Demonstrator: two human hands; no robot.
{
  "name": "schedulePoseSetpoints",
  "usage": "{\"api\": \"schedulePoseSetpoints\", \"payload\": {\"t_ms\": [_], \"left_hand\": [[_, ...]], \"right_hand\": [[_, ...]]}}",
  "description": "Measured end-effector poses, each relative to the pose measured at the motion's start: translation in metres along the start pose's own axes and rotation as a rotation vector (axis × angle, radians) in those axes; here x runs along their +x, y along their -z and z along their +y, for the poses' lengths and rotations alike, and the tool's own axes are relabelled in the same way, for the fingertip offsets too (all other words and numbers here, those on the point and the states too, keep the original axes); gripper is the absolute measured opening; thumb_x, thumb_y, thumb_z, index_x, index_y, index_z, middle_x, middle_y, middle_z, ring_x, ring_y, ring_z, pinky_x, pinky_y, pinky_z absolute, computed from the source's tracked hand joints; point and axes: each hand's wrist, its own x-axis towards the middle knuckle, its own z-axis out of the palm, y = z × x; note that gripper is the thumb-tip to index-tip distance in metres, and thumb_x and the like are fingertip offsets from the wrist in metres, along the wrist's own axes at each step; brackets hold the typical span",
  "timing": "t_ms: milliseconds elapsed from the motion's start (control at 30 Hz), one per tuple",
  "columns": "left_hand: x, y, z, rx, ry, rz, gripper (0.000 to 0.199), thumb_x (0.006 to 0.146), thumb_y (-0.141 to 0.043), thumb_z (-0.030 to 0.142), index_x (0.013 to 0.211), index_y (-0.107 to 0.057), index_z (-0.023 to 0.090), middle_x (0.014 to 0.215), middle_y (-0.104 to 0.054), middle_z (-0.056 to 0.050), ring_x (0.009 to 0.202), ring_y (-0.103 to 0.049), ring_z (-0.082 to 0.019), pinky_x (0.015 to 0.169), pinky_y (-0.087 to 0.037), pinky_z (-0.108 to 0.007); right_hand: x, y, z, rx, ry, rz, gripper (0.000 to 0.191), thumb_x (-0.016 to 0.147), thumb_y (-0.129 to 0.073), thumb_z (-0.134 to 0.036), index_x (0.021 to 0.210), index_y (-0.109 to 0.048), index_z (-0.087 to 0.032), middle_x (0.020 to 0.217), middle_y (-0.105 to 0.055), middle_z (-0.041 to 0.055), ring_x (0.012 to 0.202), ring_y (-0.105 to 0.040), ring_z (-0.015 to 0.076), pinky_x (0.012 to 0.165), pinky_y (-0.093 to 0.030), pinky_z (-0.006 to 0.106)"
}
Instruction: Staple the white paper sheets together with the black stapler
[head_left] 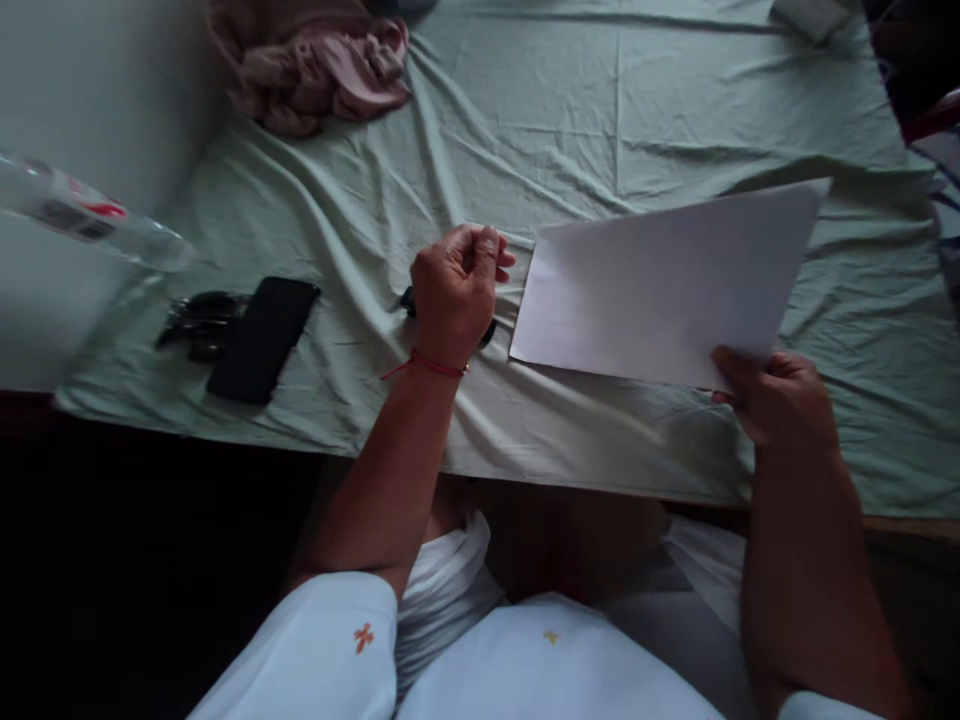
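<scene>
White paper [652, 285] lies over the green cloth, its right side lifted and its left edge low near the cloth. My right hand [784, 395] pinches its lower right edge, thumb on top. Left of the paper, apart from it, my left hand [457, 285] is raised with its fingers curled together; whether anything is between them is too small to tell. A red string circles that wrist. Under the left hand, a dark object [489, 332] shows partly on the cloth, mostly hidden.
A black phone [262, 340] lies at the left beside dark sunglasses [202, 325]. Farther left is a clear plastic bottle [94, 215]. A crumpled pink cloth [319, 70] sits at the back left. The green cloth [555, 110] is wrinkled, with its front edge near my body.
</scene>
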Motion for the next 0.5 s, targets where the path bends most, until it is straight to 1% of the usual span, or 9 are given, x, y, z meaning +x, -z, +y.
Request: {"api": "schedulePoseSetpoints", "payload": {"t_ms": [100,167,233,300,400,500], "left_hand": [[0.0,0.001,0.0,0.006,0.001,-0.004,0.034,0.1,-0.058,0.059,0.1,-0.072,0.028,0.086,-0.078,-0.003,0.097,-0.074,-0.019,0.071,-0.055,-0.03],[0.0,0.0,0.002,0.034,-0.002,0.023,0.033,0.1,-0.058,0.058,0.097,-0.071,0.028,0.086,-0.078,-0.002,0.095,-0.073,-0.019,0.071,-0.055,-0.03],[0.0,-0.001,0.004,0.066,-0.012,0.053,0.032,0.1,-0.058,0.056,0.093,-0.069,0.027,0.085,-0.077,-0.002,0.093,-0.073,-0.018,0.07,-0.054,-0.029],[-0.001,-0.003,0.006,0.081,-0.009,0.059,0.032,0.101,-0.057,0.056,0.093,-0.068,0.027,0.085,-0.076,-0.002,0.092,-0.072,-0.017,0.07,-0.053,-0.028],[-0.002,-0.008,0.005,0.064,0.008,0.044,0.035,0.1,-0.058,0.059,0.095,-0.068,0.025,0.089,-0.076,-0.003,0.09,-0.071,-0.017,0.071,-0.053,-0.028],[-0.004,-0.014,0.003,0.05,0.008,0.017,0.039,0.095,-0.066,0.063,0.101,-0.068,0.024,0.104,-0.076,-0.007,0.09,-0.069,-0.018,0.075,-0.054,-0.029]], "right_hand": [[0.002,0.001,0.002,-0.021,0.012,0.048,0.048,0.048,-0.097,-0.04,0.083,-0.075,-0.016,0.073,-0.067,-0.0005,0.052,-0.054,0.0078,0.037,-0.049,0.016],[0.002,-0.001,0.002,-0.074,0.066,0.076,0.041,0.055,-0.092,-0.036,0.087,-0.076,-0.016,0.074,-0.068,-0.0009,0.053,-0.055,0.0076,0.039,-0.052,0.017],[0.001,-0.004,0.001,-0.058,0.134,0.101,0.035,0.058,-0.088,-0.034,0.085,-0.076,-0.016,0.074,-0.067,-0.0011,0.053,-0.054,0.0074,0.039,-0.054,0.018],[-0.001,-0.006,-0.002,0.041,0.155,0.132,0.033,0.056,-0.088,-0.031,0.081,-0.073,-0.015,0.073,-0.066,-0.0015,0.051,-0.053,0.0073,0.036,-0.052,0.018],[-0.003,-0.007,-0.01,0.197,0.09,0.216,0.04,0.046,-0.092,-0.026,0.078,-0.069,-0.017,0.072,-0.065,-0.0028,0.048,-0.051,0.007,0.028,-0.043,0.017],[-0.004,-0.007,-0.017,0.287,0.037,0.255,0.046,0.04,-0.094,-0.02,0.078,-0.068,-0.017,0.072,-0.064,-0.0044,0.047,-0.05,0.0058,0.026,-0.036,0.014]]}}
